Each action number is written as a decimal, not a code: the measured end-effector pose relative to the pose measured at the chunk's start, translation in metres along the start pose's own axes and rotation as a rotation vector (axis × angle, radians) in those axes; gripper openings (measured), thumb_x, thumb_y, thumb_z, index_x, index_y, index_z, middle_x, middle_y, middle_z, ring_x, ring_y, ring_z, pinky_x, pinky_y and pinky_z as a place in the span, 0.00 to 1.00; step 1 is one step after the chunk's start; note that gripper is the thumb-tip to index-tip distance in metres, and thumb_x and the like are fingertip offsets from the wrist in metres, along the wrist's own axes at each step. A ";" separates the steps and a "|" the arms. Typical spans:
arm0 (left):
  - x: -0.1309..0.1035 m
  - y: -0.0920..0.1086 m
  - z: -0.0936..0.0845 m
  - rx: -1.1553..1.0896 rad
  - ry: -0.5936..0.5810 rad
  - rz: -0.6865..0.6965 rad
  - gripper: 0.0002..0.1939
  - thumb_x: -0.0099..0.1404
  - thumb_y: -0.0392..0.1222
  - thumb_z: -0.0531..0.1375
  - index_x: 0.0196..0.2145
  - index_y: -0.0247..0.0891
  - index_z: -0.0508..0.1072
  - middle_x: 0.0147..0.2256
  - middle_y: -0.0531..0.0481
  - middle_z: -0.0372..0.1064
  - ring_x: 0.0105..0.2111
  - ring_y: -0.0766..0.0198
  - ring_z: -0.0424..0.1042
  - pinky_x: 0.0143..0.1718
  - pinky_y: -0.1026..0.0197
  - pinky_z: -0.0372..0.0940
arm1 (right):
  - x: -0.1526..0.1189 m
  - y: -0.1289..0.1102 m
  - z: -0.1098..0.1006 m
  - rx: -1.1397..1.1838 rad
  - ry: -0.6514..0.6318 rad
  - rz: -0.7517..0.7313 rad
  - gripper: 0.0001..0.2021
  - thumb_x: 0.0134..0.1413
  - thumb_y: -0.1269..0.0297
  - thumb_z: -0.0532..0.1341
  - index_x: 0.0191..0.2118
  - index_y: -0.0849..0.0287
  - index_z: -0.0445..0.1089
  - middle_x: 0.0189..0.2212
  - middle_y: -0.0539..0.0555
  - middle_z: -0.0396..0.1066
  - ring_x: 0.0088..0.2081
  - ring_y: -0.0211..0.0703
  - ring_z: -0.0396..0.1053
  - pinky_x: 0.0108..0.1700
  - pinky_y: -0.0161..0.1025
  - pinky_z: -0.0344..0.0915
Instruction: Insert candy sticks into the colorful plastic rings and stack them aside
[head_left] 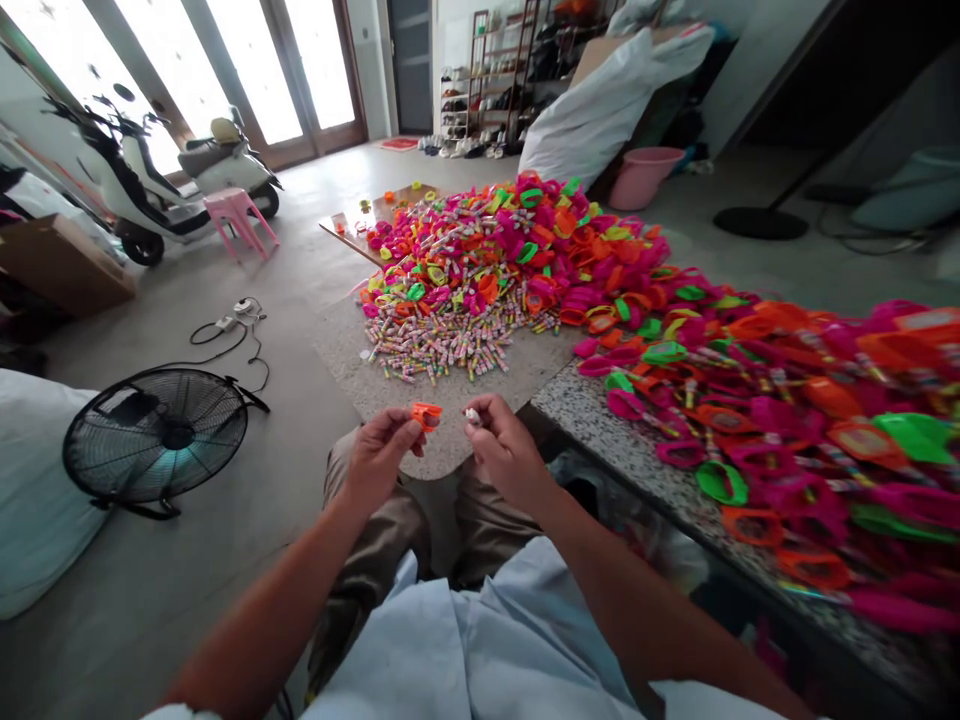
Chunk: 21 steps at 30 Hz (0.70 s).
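Between the thumb and fingers of my left hand (377,452) is a small orange plastic piece (427,415), shaped like a hollow frame. My right hand (508,455) pinches a small white-tipped tube (472,416); most of it is hidden by the fingers. The two hands are a short gap apart, above my lap and the table's near edge. Just beyond them lies a heap of small patterned tubes (454,345) on the speckled stone tabletop (345,350). Behind it rises a large pile of pink, orange, green and yellow plastic pieces (525,230).
More plastic pieces, some joined to tubes, cover a stone slab (611,405) on my right. A black fan (161,435) stands on the floor at left, with a cable and power strip (232,320) beyond. Farther off are a pink stool (238,215), scooters (150,170) and a pink bucket (643,178).
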<state>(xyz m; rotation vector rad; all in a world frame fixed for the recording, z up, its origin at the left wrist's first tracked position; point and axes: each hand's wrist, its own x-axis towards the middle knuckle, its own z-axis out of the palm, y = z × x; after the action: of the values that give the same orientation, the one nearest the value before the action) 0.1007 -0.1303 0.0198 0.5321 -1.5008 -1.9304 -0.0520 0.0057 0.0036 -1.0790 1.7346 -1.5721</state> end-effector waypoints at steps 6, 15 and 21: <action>0.007 0.009 -0.002 -0.529 -0.049 -0.365 0.12 0.66 0.44 0.72 0.42 0.36 0.77 0.33 0.54 0.75 0.28 0.72 0.74 0.33 0.68 0.73 | 0.010 -0.015 0.019 0.376 -0.167 0.190 0.23 0.60 0.49 0.65 0.55 0.57 0.70 0.22 0.40 0.58 0.18 0.33 0.53 0.19 0.32 0.56; 0.006 0.003 0.001 -0.498 0.061 -0.425 0.08 0.67 0.39 0.70 0.37 0.35 0.75 0.31 0.53 0.77 0.27 0.71 0.76 0.31 0.70 0.74 | 0.016 -0.032 0.019 0.572 -0.270 0.339 0.21 0.48 0.45 0.73 0.34 0.57 0.69 0.18 0.39 0.52 0.18 0.30 0.46 0.16 0.29 0.54; 0.007 0.003 0.006 -0.404 0.094 -0.467 0.10 0.65 0.38 0.71 0.37 0.34 0.75 0.28 0.54 0.74 0.24 0.72 0.74 0.27 0.72 0.72 | 0.020 -0.023 0.022 0.474 -0.245 0.417 0.20 0.48 0.46 0.71 0.30 0.55 0.65 0.17 0.39 0.52 0.17 0.30 0.46 0.16 0.30 0.54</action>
<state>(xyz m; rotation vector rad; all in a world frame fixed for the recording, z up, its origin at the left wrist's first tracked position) 0.0925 -0.1314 0.0244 0.8235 -0.9386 -2.4445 -0.0394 -0.0223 0.0251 -0.5972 1.2345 -1.4120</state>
